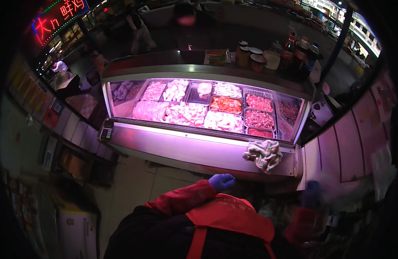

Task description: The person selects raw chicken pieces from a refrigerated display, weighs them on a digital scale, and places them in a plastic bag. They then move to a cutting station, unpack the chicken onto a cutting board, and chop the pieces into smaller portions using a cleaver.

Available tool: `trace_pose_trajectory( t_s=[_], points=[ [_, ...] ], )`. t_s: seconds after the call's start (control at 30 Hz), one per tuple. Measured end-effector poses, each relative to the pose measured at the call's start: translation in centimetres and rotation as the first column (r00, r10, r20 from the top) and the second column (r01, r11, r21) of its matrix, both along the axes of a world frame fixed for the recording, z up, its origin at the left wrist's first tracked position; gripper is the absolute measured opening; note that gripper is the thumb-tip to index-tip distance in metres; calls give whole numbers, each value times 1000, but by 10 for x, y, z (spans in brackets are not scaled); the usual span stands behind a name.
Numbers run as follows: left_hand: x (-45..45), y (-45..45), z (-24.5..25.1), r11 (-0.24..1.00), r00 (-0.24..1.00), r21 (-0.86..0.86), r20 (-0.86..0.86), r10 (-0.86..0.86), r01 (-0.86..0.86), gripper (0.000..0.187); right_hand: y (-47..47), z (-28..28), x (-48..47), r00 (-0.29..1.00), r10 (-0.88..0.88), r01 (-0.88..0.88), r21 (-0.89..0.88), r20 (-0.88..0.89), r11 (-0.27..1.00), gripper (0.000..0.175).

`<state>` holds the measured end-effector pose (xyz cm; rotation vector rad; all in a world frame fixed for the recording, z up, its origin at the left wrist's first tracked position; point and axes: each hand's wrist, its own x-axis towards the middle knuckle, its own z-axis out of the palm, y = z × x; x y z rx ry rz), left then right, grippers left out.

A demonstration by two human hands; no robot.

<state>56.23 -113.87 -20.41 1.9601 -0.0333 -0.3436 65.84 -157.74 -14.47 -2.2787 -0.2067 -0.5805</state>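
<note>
My left hand [222, 182], in a blue glove, is held in front of the red apron [233, 213] with its fingers drawn together; nothing shows in it. Further right, my right hand [311, 191], also blue-gloved, is blurred and dim, so its fingers and any hold cannot be made out. Before me stands a lit glass display case [186, 142] holding several metal trays of raw meat, among them a tray of orange-red meat pieces [226, 105] and a tray of dark red chopped meat [259, 119]. A crumpled cloth [264, 156] lies on the case's near ledge, ahead of both hands.
Jars [258, 61] and soft drink bottles [289, 48] stand on top of the case at the right. A small keypad device [107, 130] sits at its left end. A person [186, 29] stands beyond the case, another [139, 27] further left. A white cabinet [76, 231] is at lower left.
</note>
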Motion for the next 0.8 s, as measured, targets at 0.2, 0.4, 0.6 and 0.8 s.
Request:
trace_pose_trajectory(
  t_s=[0.2,0.4,0.6,0.8],
  points=[
    [9,-9,62,988,742,131,669,-31,-77,83,193,-1,-45,514,728,-664,327,-453,672,22],
    [7,23,72,934,827,249,443,-347,258,39,203,14,-22,399,766,-613,475,-503,631,13],
    [-15,95,58,638,949,-710,-291,121,-298,11,208,7,-4,454,753,-419,632,-476,652,6],
    [-12,148,38,286,932,-894,-293,212,-346,35,249,15,-11,447,777,-347,715,-442,606,7]
  ],
)
